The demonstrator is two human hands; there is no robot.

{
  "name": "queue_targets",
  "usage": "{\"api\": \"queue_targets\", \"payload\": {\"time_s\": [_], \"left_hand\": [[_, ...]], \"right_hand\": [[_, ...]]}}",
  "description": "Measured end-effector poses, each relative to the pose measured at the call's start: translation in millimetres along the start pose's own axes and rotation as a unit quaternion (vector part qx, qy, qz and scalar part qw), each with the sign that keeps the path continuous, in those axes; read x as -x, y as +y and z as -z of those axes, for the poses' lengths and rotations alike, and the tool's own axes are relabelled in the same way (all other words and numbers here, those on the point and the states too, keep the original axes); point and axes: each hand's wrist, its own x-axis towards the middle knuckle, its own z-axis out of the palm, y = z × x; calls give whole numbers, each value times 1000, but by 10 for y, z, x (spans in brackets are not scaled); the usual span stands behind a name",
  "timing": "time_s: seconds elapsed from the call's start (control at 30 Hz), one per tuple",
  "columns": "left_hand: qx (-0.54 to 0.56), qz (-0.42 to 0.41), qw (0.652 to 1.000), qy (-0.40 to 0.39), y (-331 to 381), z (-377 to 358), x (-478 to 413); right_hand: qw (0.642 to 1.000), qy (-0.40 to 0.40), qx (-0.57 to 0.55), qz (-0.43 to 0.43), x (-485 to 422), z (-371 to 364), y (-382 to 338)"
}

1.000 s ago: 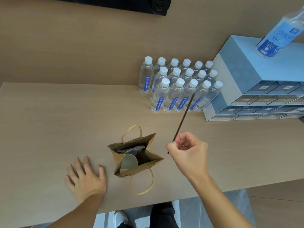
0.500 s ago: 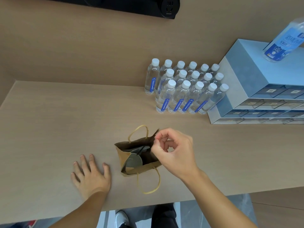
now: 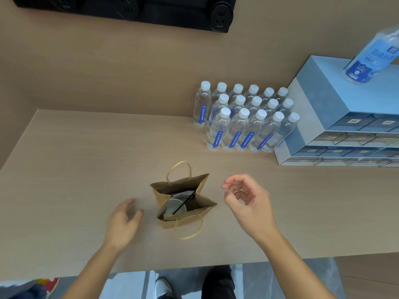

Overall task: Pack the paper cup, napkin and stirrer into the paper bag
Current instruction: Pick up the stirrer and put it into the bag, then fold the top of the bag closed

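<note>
A small brown paper bag (image 3: 183,184) with looped handles stands open on the wooden table (image 3: 75,169). Inside it I see the white paper cup (image 3: 172,207), a grey-white napkin (image 3: 183,194) behind the cup, and the thin black stirrer (image 3: 185,202) leaning across the cup's mouth. My right hand (image 3: 248,201) hovers just right of the bag, fingers loosely curled and holding nothing. My left hand (image 3: 123,223) is just left of the bag, lifted slightly off the table, fingers apart and blurred.
Several small water bottles (image 3: 244,119) stand in a block at the back right. A light blue drawer cabinet (image 3: 336,108) sits beside them with a large bottle (image 3: 371,57) on top. A black socket strip (image 3: 129,9) is on the wall. The table's front edge is near me.
My right hand lowered the stirrer into the bag, let it go and drew back to the right. My left hand rose from lying flat on the table and shifted toward the bag.
</note>
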Motion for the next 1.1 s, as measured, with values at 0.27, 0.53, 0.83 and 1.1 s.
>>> {"api": "queue_targets", "payload": {"time_s": [0.27, 0.53, 0.83, 1.1], "left_hand": [[64, -233, 960, -145, 934, 551, 611], [16, -287, 958, -11, 988, 421, 502], [106, -243, 963, 53, 914, 226, 496], [-63, -366, 927, 45, 948, 128, 420]], "right_hand": [[967, -238, 68, -62, 13, -58, 287], [987, -120, 93, 44, -92, -297, 487], [997, -65, -41, -9, -118, -383, 582], [983, -116, 139, -1, -83, -464, 594]]}}
